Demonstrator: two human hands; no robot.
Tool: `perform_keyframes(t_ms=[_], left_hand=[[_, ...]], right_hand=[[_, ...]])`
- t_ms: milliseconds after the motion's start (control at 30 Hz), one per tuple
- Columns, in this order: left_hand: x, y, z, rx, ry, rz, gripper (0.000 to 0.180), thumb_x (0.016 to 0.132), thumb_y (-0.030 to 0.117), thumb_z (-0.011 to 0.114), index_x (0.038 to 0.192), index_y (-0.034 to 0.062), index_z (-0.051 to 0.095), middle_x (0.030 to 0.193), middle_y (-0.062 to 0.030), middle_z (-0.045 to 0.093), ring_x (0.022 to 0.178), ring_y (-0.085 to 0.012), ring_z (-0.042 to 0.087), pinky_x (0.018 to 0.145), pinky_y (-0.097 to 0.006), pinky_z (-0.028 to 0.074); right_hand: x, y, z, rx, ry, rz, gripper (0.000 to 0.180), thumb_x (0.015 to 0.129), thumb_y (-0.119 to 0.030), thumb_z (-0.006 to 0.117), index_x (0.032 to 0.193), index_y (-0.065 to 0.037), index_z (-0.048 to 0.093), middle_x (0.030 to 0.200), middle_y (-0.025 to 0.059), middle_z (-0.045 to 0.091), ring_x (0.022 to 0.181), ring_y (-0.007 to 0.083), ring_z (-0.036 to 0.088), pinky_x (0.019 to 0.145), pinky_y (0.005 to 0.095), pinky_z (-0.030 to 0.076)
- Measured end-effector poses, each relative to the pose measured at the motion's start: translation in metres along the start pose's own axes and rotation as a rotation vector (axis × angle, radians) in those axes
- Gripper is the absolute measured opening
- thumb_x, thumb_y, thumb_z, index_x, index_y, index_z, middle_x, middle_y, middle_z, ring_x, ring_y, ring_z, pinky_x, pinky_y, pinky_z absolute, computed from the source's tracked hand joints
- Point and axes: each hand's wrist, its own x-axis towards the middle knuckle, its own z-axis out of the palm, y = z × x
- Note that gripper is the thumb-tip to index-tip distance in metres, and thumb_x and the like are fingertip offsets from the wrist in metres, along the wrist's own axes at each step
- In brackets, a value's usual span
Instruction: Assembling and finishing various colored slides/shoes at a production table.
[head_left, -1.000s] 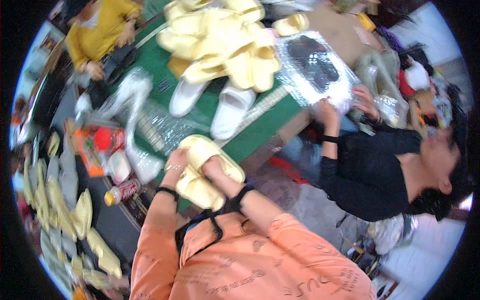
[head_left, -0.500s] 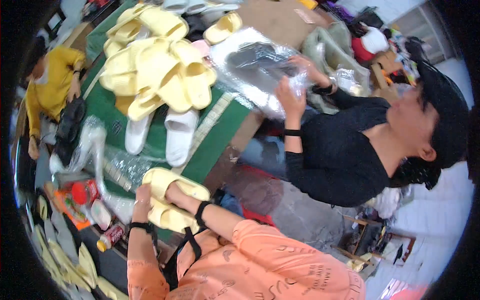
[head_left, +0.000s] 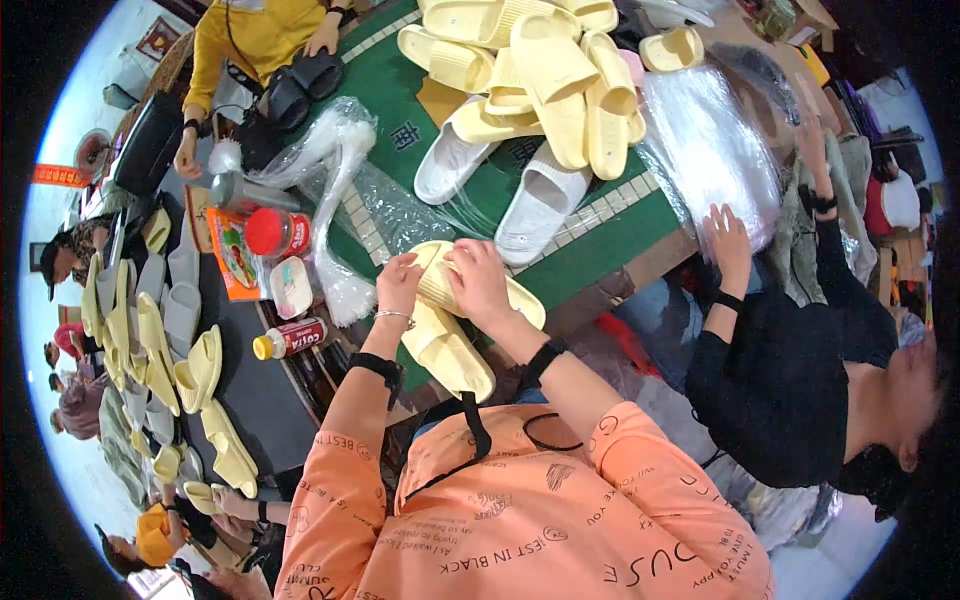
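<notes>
A pair of pale yellow slide slippers is between my hands at the near edge of the green-topped table. One slipper (head_left: 455,350) points down toward me. The other (head_left: 522,302) lies crosswise beyond it, partly hidden by my right hand. My left hand (head_left: 397,290) pinches the pair near its far left end. My right hand (head_left: 478,285) is closed over the strap of the crosswise slipper, its fingertips close to my left fingers. Just beyond stand two pale grey slippers (head_left: 545,205), and behind them rises a heap of yellow slippers (head_left: 555,75).
Clear plastic bags (head_left: 345,200) lie left of my hands, near a red-lidded jar (head_left: 275,232) and a yellow-capped bottle (head_left: 290,339). More slippers (head_left: 150,340) cover the dark surface at left. A co-worker in black (head_left: 790,350) handles clear bags (head_left: 705,140) at right; another wears yellow (head_left: 255,45).
My view has swung left, so the table appears farther right. My hands have come together at the far end of the yellow pair. The right-hand co-worker's hands have spread apart over the bags.
</notes>
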Motion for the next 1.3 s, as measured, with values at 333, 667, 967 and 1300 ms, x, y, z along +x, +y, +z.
perform_keyframes(t_ms=[333,667,967,1300], left_hand=[[-0.002,0.022,0.006,-0.143,0.023,0.028,0.026,0.079,0.0,0.048,0.105,-0.0023,0.047,0.079,-0.0066,0.061,0.075,-0.0112,0.056,0.071,-0.022,0.042],[0.004,0.021,0.01,-0.769,-0.056,-0.31,0.056,0.086,0.044,0.037,0.127,0.0112,0.02,0.094,-0.0139,0.047,0.066,-0.0165,0.045,0.063,-0.027,0.039],[0.002,0.003,0.013,-0.591,-0.123,-0.302,0.063,0.085,0.052,0.031,0.132,0.0125,0.015,0.09,-0.01,0.05,0.077,-0.0171,0.049,0.07,-0.029,0.039],[-0.01,0.0,0.011,0.03,-0.116,-0.114,0.028,0.088,0.023,0.04,0.101,0.0012,0.051,0.071,-0.0017,0.053,0.062,-0.0077,0.047,0.06,-0.021,0.04]], right_hand=[[0.007,0.012,0.025,-0.002,-0.424,0.011,0.011,0.069,-0.015,0.056,0.076,-0.008,0.06,0.073,0.0089,0.059,0.078,0.0296,0.052,0.065,0.0397,0.042],[0.002,0.01,0.027,0.552,-0.429,0.501,0.013,0.08,-0.011,0.049,0.085,-0.002,0.058,0.071,0.0087,0.06,0.061,0.0162,0.056,0.057,0.0281,0.043],[0.0,0.002,0.029,0.599,-0.504,0.289,0.018,0.079,-0.008,0.054,0.094,0.001,0.056,0.079,0.0021,0.061,0.062,0.0082,0.052,0.059,0.0216,0.043],[-0.001,0.015,0.032,0.514,-0.417,0.429,0.01,0.079,-0.007,0.052,0.085,0.001,0.055,0.072,0.006,0.059,0.062,0.0094,0.054,0.056,0.0229,0.043]])
